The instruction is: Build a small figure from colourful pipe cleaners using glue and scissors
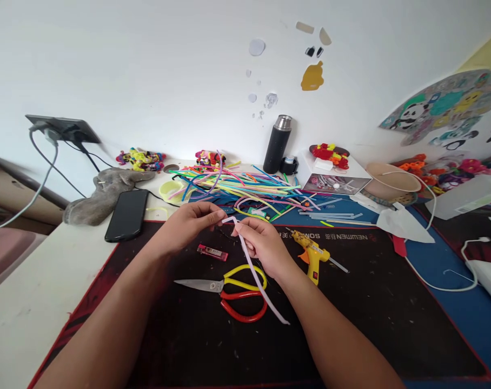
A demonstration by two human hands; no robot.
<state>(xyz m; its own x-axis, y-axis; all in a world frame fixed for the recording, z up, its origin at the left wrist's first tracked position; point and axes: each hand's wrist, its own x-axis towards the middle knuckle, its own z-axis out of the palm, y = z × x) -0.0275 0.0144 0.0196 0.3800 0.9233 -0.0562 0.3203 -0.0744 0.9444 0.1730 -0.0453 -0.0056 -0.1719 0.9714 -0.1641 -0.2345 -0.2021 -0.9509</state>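
A pale lilac pipe cleaner (253,273) runs between my two hands above the dark mat. My left hand (194,222) pinches its short bent end between thumb and forefinger. Just beside it, my right hand (265,243) grips the same stem near a sharp bend, and the long tail hangs toward me. Below the hands lie scissors (225,289) with one yellow and one red handle, blades pointing left. A small pink lighter (212,252) rests under my left hand. To the right of my right hand lies a yellow glue gun (312,259) with a glue stick in its back.
A heap of colourful pipe cleaners (245,186) spreads along the back. A black phone (126,216) lies at the left. A black thermos (278,143) stands by the wall, near a white box (334,175). Clear glue sticks (330,216) and a white cable (432,286) lie right.
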